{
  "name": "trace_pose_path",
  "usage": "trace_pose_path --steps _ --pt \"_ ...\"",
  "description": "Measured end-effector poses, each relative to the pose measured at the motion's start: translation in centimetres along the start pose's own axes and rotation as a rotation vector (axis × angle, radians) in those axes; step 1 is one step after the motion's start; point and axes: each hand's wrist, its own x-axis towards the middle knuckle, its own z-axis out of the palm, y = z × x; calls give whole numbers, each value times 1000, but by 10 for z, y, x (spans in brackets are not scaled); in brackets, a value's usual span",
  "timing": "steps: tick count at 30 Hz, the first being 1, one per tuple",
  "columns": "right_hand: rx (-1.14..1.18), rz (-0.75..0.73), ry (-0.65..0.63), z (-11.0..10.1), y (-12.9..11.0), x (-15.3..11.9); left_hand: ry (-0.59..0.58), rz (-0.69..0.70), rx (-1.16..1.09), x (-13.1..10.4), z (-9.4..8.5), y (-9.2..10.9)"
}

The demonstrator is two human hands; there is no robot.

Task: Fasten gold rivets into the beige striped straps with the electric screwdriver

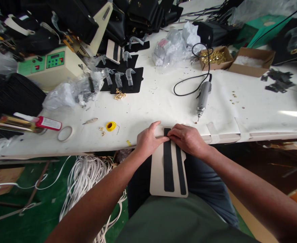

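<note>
A: Quick one. Where's the panel [158, 175]? I'm only on the head feed.

B: Same feed here. Far end at the table [148, 108] edge, near end out over the lap by the shirt [168, 216]. Two dark strips run down it: a middle strip [169, 168] and a side strip [181, 172] to its right.

A: Hands?

B: Left hand [148, 140] on the far left corner, thumb and forefinger wide, thumb tip at the middle strip. Other fingers mostly hidden — can't tell if they grip from below. Right hand [187, 138] is narrow, fingertips bunched at that strip's far end. Anything tiny between them? Can't tell.

A: So how would I do this well?

B: My call: let the left brace the panel, with firm, even pressure, and leave the fine work to the right fingertips. Press the far end against the table edge so it can't rock; the near end looks poorly supported.

A: Risks?

B: A sideways tug could skew the strip, I'd guess, or bend the panel. I'd work flat, in line with its length. And mind the right knuckles — the driver [204, 94] lies near them, bit pointing this way.

A: Logged.
</note>
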Motion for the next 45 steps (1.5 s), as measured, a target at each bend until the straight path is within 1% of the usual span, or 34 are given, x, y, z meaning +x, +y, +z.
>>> trace_pose_path --steps 3,6,9,12,15,19,20,22,24,27,30,32,35,37,40,45 --pt "80 111 93 -5 6 -10 -16 -1 3 0 -1 0" --pt "36 258 189 -17 18 -24 -25 -11 8 0 -2 0" --pt "-96 335 181 -27 30 -35 -19 -7 2 0 -1 0" --pt "-207 366 196 -30 36 -40 4 -11 -22 -1 0 -1" --pt "-200 378 296 -24 38 -38 26 -17 -94 -5 0 -5" --pt "-151 431 443 -17 37 -36 37 -15 -229 -13 -2 -12" --pt "-140 423 467 -16 36 -36 38 -19 -271 -16 -2 -14" --pt "-110 362 488 -14 32 -36 32 -21 -359 -21 -2 -16" --pt "-66 275 457 -12 27 -35 24 -7 -399 -25 -2 -18" --pt "10 199 358 -6 18 -29 50 64 -305 -28 -1 -20" --pt "80 211 283 -2 15 -19 103 224 -204 -28 0 -22" --pt "137 230 220 -2 15 -13 141 352 -191 -28 2 -24" --pt "224 240 78 -8 18 -6 176 520 -200 -27 6 -28" --pt "223 236 -21 -12 18 -1 192 604 -191 -26 9 -31" --pt "170 186 -129 -16 14 5 221 671 -179 -25 14 -36" --pt "106 27 -217 -17 5 13 200 703 -182 -26 19 -43"
